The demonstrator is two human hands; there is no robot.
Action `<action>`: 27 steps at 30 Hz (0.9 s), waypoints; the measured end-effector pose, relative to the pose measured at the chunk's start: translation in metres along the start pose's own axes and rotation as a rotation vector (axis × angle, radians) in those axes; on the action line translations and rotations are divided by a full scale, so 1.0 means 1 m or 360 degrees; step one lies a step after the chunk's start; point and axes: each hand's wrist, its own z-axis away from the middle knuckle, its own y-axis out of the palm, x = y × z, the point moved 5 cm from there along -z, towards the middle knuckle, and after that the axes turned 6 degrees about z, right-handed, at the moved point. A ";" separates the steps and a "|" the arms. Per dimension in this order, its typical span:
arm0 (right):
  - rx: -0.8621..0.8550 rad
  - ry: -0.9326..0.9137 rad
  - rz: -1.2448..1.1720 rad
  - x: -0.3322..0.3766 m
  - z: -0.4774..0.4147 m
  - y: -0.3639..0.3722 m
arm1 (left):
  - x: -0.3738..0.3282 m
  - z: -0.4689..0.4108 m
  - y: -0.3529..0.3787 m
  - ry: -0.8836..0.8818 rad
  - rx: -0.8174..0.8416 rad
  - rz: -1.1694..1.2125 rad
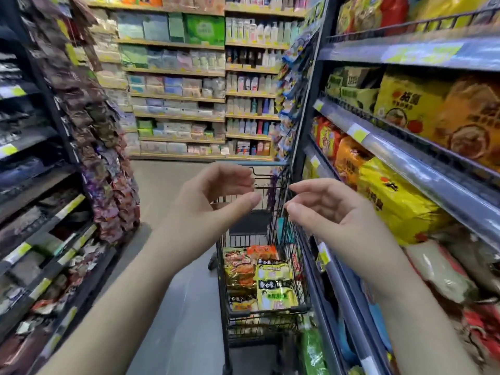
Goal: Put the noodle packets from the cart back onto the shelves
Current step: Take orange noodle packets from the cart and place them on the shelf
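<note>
A black wire shopping cart (224, 280) stands in the aisle below my hands, close against the right-hand shelves. Its basket holds several noodle packets: yellow-and-black ones (274, 289) on the right, red-orange ones (239, 269) on the left. My left hand (213, 201) and my right hand (324, 209) hover above the cart, palms facing each other, fingers loosely curved. Neither hand holds anything. The right shelves (422, 169) carry yellow noodle multipacks (392, 201) and orange ones (349, 161).
Dark shelves (40, 220) with snack packets line the left side, with a hanging strip of sachets (100, 163). Far shelves (178, 96) of tissue boxes and bottles close the aisle. Grey floor (162, 196) runs between the racks.
</note>
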 end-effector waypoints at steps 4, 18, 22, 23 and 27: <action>-0.0049 0.0036 0.0053 -0.028 -0.086 0.014 | 0.044 -0.084 -0.014 -0.0022 0.0076 0.0070; 0.0027 0.0242 -0.0056 -0.148 -0.296 0.050 | 0.182 -0.285 -0.046 -0.0282 0.0165 0.0016; 0.0100 0.0274 -0.0121 -0.186 -0.333 0.049 | 0.213 -0.316 -0.039 -0.0349 0.0111 -0.0017; 0.0118 0.0283 -0.0146 -0.197 -0.340 0.049 | 0.221 -0.321 -0.035 -0.0373 0.0103 -0.0038; 0.0254 0.0334 -0.0194 -0.241 -0.368 0.049 | 0.257 -0.340 -0.022 -0.0490 0.0046 -0.0101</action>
